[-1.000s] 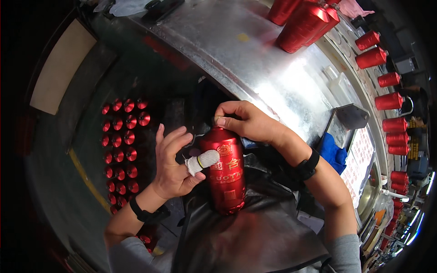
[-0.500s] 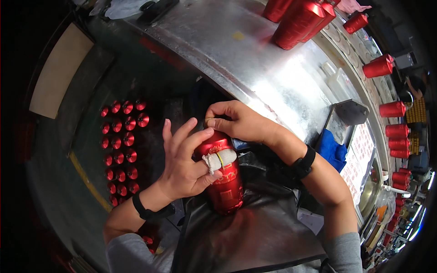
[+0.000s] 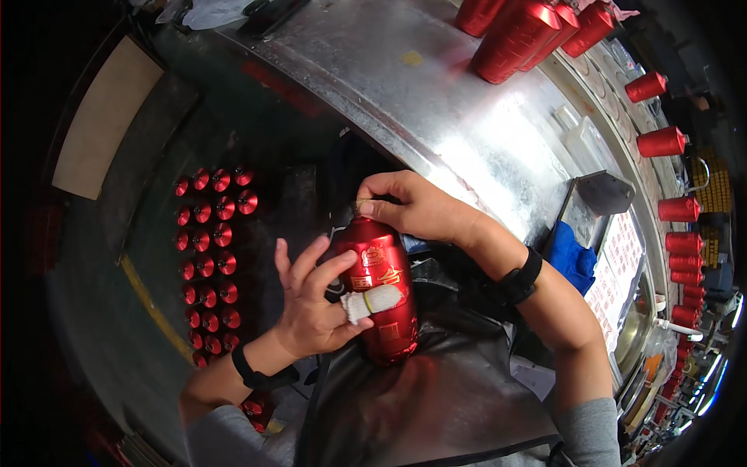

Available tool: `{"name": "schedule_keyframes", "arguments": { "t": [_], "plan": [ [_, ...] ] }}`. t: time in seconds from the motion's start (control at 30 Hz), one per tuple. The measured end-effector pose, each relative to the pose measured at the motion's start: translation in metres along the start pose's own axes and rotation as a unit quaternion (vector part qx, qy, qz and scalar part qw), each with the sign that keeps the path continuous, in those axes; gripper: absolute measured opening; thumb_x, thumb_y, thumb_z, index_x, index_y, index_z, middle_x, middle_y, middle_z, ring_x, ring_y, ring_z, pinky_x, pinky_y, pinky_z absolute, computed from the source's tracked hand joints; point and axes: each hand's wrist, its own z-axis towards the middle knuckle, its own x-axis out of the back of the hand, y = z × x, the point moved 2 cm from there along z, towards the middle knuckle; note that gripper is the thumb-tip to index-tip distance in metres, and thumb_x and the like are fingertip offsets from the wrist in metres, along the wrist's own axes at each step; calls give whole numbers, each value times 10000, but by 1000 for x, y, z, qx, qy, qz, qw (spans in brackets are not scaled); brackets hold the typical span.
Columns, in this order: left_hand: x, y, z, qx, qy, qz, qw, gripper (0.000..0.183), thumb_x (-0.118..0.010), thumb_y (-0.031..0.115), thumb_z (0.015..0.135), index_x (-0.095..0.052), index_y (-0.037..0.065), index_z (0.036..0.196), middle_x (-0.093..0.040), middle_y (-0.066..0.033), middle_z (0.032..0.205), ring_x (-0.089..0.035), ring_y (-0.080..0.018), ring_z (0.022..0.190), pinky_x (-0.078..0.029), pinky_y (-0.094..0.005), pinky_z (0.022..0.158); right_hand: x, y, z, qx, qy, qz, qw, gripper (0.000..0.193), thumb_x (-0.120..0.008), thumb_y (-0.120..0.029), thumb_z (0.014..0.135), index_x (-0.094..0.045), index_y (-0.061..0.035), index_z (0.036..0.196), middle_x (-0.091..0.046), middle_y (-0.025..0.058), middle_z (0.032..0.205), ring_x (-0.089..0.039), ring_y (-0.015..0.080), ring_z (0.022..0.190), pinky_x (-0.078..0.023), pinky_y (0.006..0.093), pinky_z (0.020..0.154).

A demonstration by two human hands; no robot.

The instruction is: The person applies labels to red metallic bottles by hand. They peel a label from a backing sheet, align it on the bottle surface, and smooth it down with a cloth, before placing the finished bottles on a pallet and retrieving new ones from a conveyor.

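While the right hand (image 3: 416, 206) pinches the top of the red bottle (image 3: 395, 261) between thumb and forefinger, the left hand (image 3: 311, 307) lies loosely against its side, fingers spread apart and not wrapped around it. A white finger sleeve (image 3: 385, 300) covers one left finger and reaches across the bottle's front; it probably protects the skin, the glossy surface or both. The bottle leans slightly, neck away from the wearer and base on the black apron (image 3: 436, 405) over the lap. That position likely lets the lap bear the weight, so that the right hand needs only a fingertip grip to keep it upright. What the fingertips cover at the mouth is too small to tell.

Beyond the right forearm, a blue cloth (image 3: 574, 253) lies beside a dark metal bracket (image 3: 603, 193) and some printed sheets (image 3: 621, 245), perhaps kept there for easy reach. On the far part of the metal bench (image 3: 350, 66) stands a cluster of red bottles (image 3: 513, 47), close together. Further right, more bottles (image 3: 661, 142) form a spaced line along the rim. Low on the left, other red bottles (image 3: 224, 206) stand in neat rows, an arrangement that seems to save space.
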Motion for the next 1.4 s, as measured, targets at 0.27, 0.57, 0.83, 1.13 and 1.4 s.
{"name": "schedule_keyframes", "arguments": {
  "t": [0.27,0.57,0.83,1.13,1.4],
  "plan": [
    [-5,-17,-26,60,8,-5,998,388,-546,535,919,-751,215,838,-438,-110,1382,-294,-374,1367,-30,-623,1133,5,4,-5,2,5,0,1000,151,-584,-160,976,-614,-24,916,-596,-23,811,-515,60,814,-444,247,755],
    [-6,10,22,-16,12,12,1000,244,-672,460,818,-735,226,786,-494,-32,1380,-307,-314,1375,-12,-616,1138,-2,5,-3,-2,6,-23,1000,145,-600,-153,962,-615,-24,898,-586,-13,789,-507,70,795,-445,259,743],
    [-1,14,38,-37,-2,66,997,287,-606,460,872,-736,204,864,-474,-61,1365,-276,-337,1374,-43,-645,1120,-3,5,-9,49,40,-18,998,114,-641,-130,896,-633,-21,862,-634,79,744,-571,139,732,-472,319,700],
    [7,-19,52,361,107,-427,822,345,-656,259,891,-632,11,1129,-577,-63,1128,-581,-110,929,-477,-259,792,-3,-18,-14,27,-38,-6,999,147,-608,-157,962,-630,-15,929,-611,-6,814,-528,71,815,-455,259,758],
    [-10,-55,80,321,-129,-572,743,347,-746,327,870,-633,37,1022,-648,6,946,-597,-64,874,-484,-224,770,0,-41,-22,44,5,-31,999,166,-583,-61,931,-640,-5,1076,-657,37,1011,-585,91,934,-465,240,823]
  ]
}}
